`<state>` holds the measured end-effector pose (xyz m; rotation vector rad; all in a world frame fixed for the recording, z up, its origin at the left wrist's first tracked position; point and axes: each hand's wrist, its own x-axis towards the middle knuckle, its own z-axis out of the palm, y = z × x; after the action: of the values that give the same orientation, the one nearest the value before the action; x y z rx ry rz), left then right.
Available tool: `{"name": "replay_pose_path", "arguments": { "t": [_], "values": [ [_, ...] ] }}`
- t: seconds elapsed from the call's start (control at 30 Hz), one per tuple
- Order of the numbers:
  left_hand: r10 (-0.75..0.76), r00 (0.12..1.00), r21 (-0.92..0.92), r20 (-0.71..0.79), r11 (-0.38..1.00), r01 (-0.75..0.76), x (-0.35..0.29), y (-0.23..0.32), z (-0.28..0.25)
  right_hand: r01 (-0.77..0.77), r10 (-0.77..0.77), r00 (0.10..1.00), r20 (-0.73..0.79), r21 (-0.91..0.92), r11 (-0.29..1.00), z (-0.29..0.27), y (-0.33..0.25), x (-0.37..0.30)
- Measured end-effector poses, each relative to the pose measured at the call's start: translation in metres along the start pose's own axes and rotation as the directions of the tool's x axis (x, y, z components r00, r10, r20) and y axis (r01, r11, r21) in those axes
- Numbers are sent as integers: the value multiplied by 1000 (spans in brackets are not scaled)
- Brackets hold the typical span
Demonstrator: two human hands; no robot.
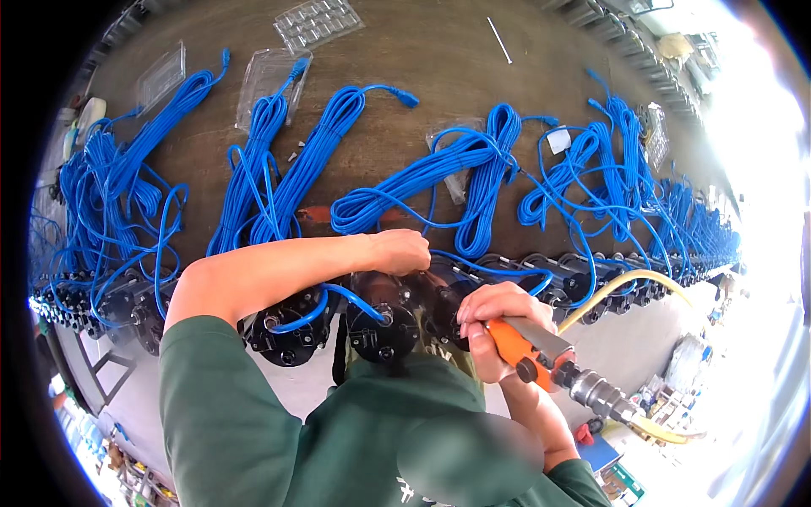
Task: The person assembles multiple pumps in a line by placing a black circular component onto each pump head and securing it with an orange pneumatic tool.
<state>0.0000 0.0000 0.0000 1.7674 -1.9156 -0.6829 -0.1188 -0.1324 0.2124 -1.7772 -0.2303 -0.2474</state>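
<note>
My left hand [400, 253] is curled closed over the top of a black cylindrical motor-like unit [384, 334] at the table's near edge. What its fingers pinch, if anything, is hidden. A blue cable [351, 300] arcs out of this unit's round end. My right hand [498, 325] grips an orange air tool [517, 346] just to the right of the unit. A grey metal hose coupling [600, 393] on the tool points down to the right, with a yellow hose [667, 433] at it. The tool's working end is hidden behind my hand and the neighbouring black unit [443, 314].
More black units [291, 329] line the table's near edge on both sides. Bundled blue cables [312, 160] lie across the brown table [439, 51]. Clear plastic trays [317, 24] and a thin white stick [499, 40] lie farther back. Boxes [621, 482] stand at lower right.
</note>
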Motion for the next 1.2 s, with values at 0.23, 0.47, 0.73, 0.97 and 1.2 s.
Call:
{"name": "replay_pose_path", "arguments": {
  "t": [0.23, 0.47, 0.73, 0.97, 1.2],
  "values": [
    [-134, 990, 158, 35, 979, 126, 0, 11, -41, -6, 8, 999, -51, 45, 999, 9, -3, 3],
    [-584, 551, 83, -596, 637, 766, -32, 108, -183, 38, -47, 999, 21, 330, 943, -40, -57, -11],
    [-670, -678, -643, -303, 669, -374, 57, 314, 16, 5, -140, 939, 315, 394, 919, -61, -21, -34],
    [-996, 57, 42, 67, -54, -998, 170, 242, 118, 87, -234, 907, 351, 387, 918, -51, -22, -40],
    [-995, -95, 380, 8, 91, -921, 206, 200, 127, 203, -340, 899, 277, 425, 882, -63, -23, -56]
  ]
}}
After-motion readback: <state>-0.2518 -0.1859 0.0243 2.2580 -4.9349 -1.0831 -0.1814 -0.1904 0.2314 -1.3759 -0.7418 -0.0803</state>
